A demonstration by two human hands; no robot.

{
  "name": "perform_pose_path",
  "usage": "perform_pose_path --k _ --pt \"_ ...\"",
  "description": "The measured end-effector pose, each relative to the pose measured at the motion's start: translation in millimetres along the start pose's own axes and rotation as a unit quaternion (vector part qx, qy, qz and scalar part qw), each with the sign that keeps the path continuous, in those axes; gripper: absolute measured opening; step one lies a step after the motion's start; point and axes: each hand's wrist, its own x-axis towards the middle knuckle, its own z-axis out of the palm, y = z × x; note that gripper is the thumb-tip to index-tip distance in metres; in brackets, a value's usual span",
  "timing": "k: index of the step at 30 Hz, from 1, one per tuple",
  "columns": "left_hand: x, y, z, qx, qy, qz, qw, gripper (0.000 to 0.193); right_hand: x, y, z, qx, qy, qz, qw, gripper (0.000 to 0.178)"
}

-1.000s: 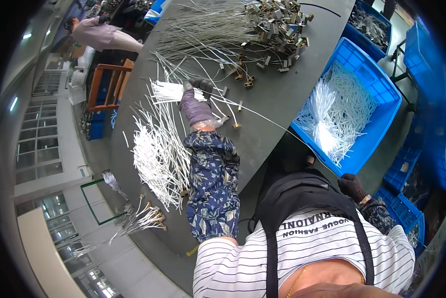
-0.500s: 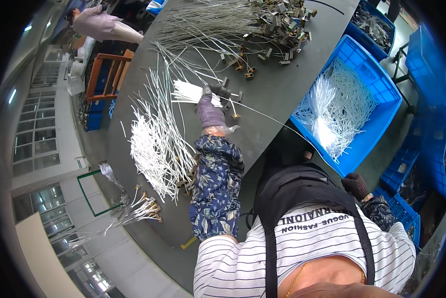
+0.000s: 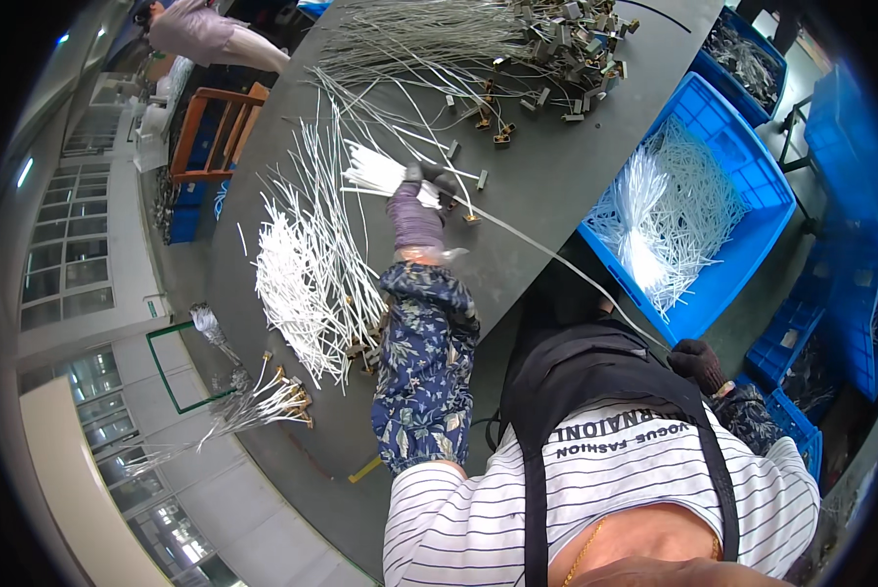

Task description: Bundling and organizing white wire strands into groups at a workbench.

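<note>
My left hand (image 3: 421, 210), in a purple-and-dark glove with torn clear plastic at the wrist, is closed around a bundle of short white tubes (image 3: 375, 172) above the table. A thin pale cable (image 3: 556, 256) runs from beside its fingers over the table edge to my right hand (image 3: 696, 364). That hand, in a dark brown glove, is low by my hip with fingers curled, and the cable's end meets it. Cables with small metal connectors (image 3: 472, 217) lie just beyond the left hand. Left of it is a large pile of white tubes and wires (image 3: 307, 284).
The dark grey table (image 3: 517, 264) carries a heap of cables with metal connectors (image 3: 571, 54) at its far end. A blue bin (image 3: 747, 245) of clear and white strands stands at right. Nearby are more blue crates (image 3: 801, 333), an orange wooden chair (image 3: 199, 132) and another person (image 3: 194, 34).
The pale cable now stretches farther, over the table edge toward my right hand. My left hand stays almost in place on the white tubes. The view has shifted slightly.
</note>
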Motion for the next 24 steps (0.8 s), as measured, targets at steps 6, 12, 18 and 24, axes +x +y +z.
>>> perform_pose_path --k 6,12,18,24 --pt "-69.1 -99.0 54.2 0.166 -0.088 -0.115 0.975 0.025 27.8 -100.9 45.2 -0.103 -0.03 -0.209 0.972 0.018" --pt "-42.9 -41.0 20.2 -0.096 -0.027 -0.077 0.992 0.032 33.6 -141.5 50.3 0.012 -0.127 -0.052 0.99 0.023" --pt "-61.6 -57.5 23.5 0.194 0.021 0.011 0.981 0.024 65.1 -218.8 116.7 0.096 -0.028 -0.165 0.981 0.034" --pt "-22.0 -40.0 -23.7 0.46 -0.029 0.061 0.885 0.026 130.7 -296.3 163.5 -0.007 -0.132 -0.308 0.942 0.042"
